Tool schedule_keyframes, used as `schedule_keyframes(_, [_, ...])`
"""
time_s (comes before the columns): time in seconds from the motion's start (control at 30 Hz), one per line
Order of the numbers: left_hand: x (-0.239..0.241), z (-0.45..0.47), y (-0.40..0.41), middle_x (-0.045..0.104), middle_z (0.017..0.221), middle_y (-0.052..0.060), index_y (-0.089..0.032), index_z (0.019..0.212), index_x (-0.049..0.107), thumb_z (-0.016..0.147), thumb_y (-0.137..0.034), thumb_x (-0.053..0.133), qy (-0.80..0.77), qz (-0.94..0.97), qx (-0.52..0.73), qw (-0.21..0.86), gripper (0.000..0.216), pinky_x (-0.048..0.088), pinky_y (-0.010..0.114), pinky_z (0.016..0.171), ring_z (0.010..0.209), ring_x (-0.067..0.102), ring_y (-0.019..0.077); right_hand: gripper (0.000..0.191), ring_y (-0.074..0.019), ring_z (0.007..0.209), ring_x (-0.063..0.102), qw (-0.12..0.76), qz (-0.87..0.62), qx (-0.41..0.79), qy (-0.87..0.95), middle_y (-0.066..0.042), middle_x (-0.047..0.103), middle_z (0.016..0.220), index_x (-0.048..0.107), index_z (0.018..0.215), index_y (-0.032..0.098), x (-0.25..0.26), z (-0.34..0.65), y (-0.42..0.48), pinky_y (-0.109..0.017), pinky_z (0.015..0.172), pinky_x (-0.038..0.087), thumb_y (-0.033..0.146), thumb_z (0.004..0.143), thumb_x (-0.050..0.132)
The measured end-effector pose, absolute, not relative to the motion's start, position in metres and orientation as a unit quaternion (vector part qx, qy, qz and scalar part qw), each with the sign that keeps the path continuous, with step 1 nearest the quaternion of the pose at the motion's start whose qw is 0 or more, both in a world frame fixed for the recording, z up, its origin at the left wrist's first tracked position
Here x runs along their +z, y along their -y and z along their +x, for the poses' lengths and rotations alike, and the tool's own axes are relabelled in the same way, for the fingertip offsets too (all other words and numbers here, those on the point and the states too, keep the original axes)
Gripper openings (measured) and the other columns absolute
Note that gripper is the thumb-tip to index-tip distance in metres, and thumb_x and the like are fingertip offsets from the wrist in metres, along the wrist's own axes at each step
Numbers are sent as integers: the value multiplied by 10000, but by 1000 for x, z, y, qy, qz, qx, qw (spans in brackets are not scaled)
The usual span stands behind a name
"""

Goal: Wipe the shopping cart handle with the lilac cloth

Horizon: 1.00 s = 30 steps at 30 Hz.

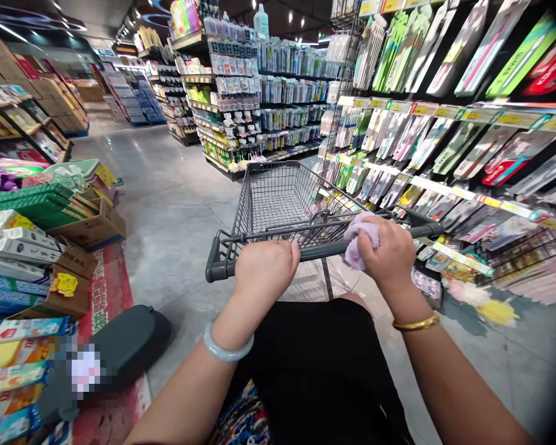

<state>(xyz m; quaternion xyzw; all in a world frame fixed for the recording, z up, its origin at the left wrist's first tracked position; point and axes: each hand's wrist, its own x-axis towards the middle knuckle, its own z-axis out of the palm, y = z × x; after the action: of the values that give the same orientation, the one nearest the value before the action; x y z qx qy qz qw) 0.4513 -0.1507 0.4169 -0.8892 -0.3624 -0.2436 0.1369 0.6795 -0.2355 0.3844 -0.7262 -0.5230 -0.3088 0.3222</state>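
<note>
Our left hand hides part of the handle; our right hand covers some of the purple cloth. Left of both, coarse pixels mask part of a grey stand. To their right, we see packs blurred and cut by the edge.

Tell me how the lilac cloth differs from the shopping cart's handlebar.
Colour: the lilac cloth is pale purple; the handlebar is dark grey. Shape: the cloth is bunched; the handlebar is long and slim. Hold: the cloth is in the right grip; the handlebar has the left grip around it. They meet at the right grip.
</note>
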Motion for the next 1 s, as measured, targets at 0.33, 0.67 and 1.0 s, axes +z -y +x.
schedule_keyframes(0.33, [415, 436, 146, 623, 589, 74, -158, 673, 670, 984, -368, 272, 366, -887, -236, 153, 547, 267, 314, 530, 560, 596, 203, 403, -255, 963, 575, 281, -666, -274, 634, -99, 664, 1059, 621, 1179, 186, 389, 633, 239, -369, 873, 372, 434, 873, 533])
schedule_keyframes(0.67, [423, 457, 152, 669, 690, 85, -151, 736, 681, 973, -341, 298, 370, -897, -221, 101, 488, 331, 296, 544, 622, 621, 205, 323, -264, 874, 553, 262, -744, -279, 548, -85, 658, 927, 643, 1106, 211, 395, 627, 231, -390, 814, 340, 398, 874, 517])
schedule_keyframes(1.0, [419, 483, 155, 657, 660, 79, -161, 747, 671, 987, -361, 239, 356, -902, -213, 121, 533, 311, 292, 520, 592, 625, 220, 324, -247, 846, 562, 286, -767, -291, 495, -77, 660, 905, 643, 1094, 188, 393, 691, 241, -371, 791, 356, 367, 872, 488])
